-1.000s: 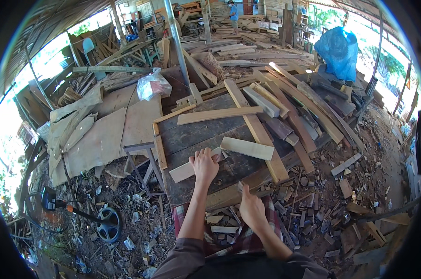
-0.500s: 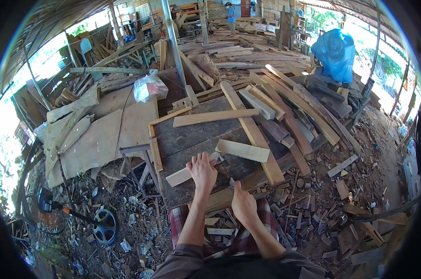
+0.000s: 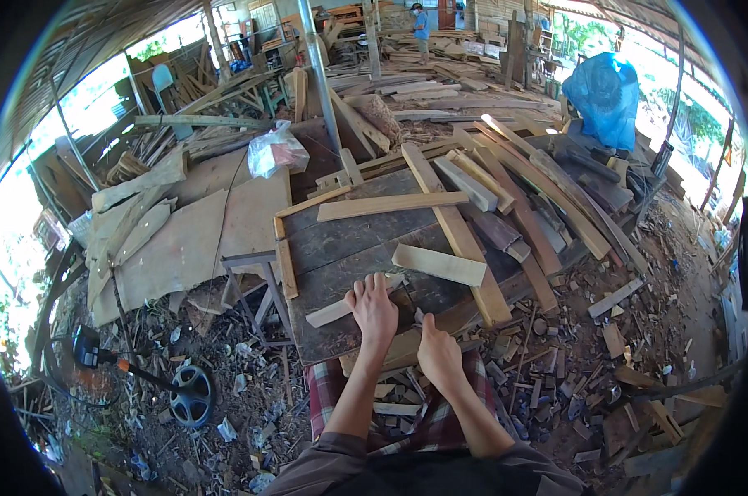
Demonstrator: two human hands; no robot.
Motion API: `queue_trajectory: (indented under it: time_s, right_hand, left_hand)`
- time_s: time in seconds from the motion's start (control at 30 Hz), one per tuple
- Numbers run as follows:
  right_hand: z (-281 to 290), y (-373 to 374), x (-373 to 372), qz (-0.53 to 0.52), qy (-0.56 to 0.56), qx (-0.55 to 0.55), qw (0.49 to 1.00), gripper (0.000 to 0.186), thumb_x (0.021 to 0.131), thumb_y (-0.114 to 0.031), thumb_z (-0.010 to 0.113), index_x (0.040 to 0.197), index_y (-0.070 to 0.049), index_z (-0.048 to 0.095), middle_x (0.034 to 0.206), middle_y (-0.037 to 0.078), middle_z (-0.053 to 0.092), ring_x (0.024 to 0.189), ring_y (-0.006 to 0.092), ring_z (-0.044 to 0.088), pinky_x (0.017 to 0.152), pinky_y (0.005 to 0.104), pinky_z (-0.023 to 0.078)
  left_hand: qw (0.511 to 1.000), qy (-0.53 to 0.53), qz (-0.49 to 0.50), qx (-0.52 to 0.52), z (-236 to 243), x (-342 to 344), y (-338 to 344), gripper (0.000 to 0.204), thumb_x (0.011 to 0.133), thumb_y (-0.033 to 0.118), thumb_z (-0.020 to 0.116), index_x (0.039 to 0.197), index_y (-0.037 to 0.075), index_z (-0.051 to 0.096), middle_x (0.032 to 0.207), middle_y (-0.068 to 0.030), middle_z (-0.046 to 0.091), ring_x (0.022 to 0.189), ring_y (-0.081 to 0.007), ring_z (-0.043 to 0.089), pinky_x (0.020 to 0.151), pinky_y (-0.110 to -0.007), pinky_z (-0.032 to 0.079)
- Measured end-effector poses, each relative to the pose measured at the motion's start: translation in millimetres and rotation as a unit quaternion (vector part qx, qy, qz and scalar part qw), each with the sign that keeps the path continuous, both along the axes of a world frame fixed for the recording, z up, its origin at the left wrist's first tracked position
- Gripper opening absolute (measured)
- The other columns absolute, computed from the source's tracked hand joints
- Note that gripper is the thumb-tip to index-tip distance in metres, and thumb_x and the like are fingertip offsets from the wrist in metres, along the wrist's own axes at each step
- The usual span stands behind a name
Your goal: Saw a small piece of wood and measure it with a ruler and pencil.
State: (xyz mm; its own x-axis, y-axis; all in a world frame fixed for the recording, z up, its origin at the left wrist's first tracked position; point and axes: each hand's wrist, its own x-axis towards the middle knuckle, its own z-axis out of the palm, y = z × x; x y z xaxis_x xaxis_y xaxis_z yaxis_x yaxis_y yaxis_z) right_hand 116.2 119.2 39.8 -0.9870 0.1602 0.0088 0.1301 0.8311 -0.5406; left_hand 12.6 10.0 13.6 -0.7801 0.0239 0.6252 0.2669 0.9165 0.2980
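Note:
A short pale wood strip point(image 3: 328, 313) lies on the dark, worn worktable point(image 3: 341, 250) near its front edge. My left hand point(image 3: 374, 312) presses down over the strip, fingers curled across its top. Close by on the right, my right hand point(image 3: 440, 354) is closed at the table's front edge. A small greyish tip point(image 3: 419, 315) pokes out above its thumb; the rest of what it holds is hidden in the fist. Just beyond both hands rests a pale wood block point(image 3: 438, 264), partly over a long board point(image 3: 459, 240).
Another strip point(image 3: 392, 206) crosses the tabletop behind. Stacked boards point(image 3: 529, 217) crowd the right side. A plastic bag point(image 3: 276, 152) sits beyond the left corner. A wheeled tool point(image 3: 192, 395) and wood scraps cover the ground. Far back stands a person point(image 3: 421, 33).
The whole view has shifted slightly to the right. My left hand has come a little nearer along the strip, still on it. The right hand stays closed at the table edge.

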Motion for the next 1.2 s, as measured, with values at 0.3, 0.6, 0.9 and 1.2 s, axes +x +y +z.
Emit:
queue_trajectory:
  time_s: [0.3, 0.6, 0.9, 1.2]
  right_hand:
    - [3, 1, 25, -0.012, -0.050, -0.016, 0.999, 0.028, 0.087, -0.003, 0.046, 0.115, 0.003, 0.041, 0.080, 0.031, 0.065, 0.082, 0.0479, 0.065, 0.071, 0.0550, 0.051]
    - [-2, 6, 26, 0.002, -0.036, -0.018, 0.999, 0.034, 0.086, -0.002, 0.046, 0.119, 0.002, 0.040, 0.083, 0.032, 0.064, 0.084, 0.0486, 0.064, 0.072, 0.0553, 0.051]
    - [-8, 4, 4, -0.008, -0.012, -0.003, 1.000, 0.030, 0.090, -0.007, 0.043, 0.120, -0.004, 0.041, 0.081, 0.030, 0.066, 0.082, 0.0473, 0.066, 0.071, 0.0557, 0.052]
    - [-9, 4, 42, -0.025, -0.013, -0.025, 0.999, 0.023, 0.089, -0.005, 0.044, 0.111, 0.000, 0.041, 0.077, 0.030, 0.064, 0.083, 0.0484, 0.064, 0.070, 0.0574, 0.050]
  left_hand:
    - [0.998, 0.005, -0.054, 0.017, 4, 3, -5, 0.019, 0.080, 0.007, 0.063, 0.098, 0.007, 0.059, 0.096, -0.0076, 0.060, 0.096, -0.0277, 0.054, 0.086, -0.042, 0.034]
    - [0.999, -0.022, -0.024, 0.021, 6, -3, -7, 0.023, 0.078, 0.006, 0.064, 0.101, 0.007, 0.059, 0.097, -0.0081, 0.060, 0.097, -0.0291, 0.054, 0.085, -0.043, 0.034]
    - [0.998, 0.026, -0.046, 0.022, -3, 13, 3, 0.026, 0.079, 0.008, 0.063, 0.105, 0.006, 0.060, 0.096, -0.0079, 0.060, 0.096, -0.0288, 0.053, 0.086, -0.042, 0.035]
    - [0.994, -0.090, -0.025, 0.050, 10, -8, -3, 0.027, 0.078, 0.007, 0.067, 0.104, 0.008, 0.061, 0.100, -0.0084, 0.063, 0.101, -0.0291, 0.055, 0.089, -0.043, 0.034]
